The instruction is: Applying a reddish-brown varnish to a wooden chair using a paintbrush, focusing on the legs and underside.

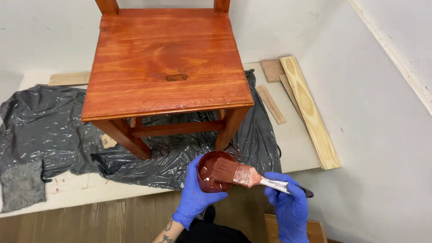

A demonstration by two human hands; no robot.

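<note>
A reddish-brown stained wooden chair stands on crumpled black plastic sheeting. My left hand, in a blue glove, grips a small round cup of red-brown stain below the chair's front edge. My right hand, also gloved in blue, holds a flat paintbrush by its handle. The brush's stained bristles rest over the cup's rim, inside the cup.
Light wooden planks and smaller offcuts lie at the right by the white wall. A grey cloth lies at the left on a pale board. Brown wooden flooring runs along the bottom.
</note>
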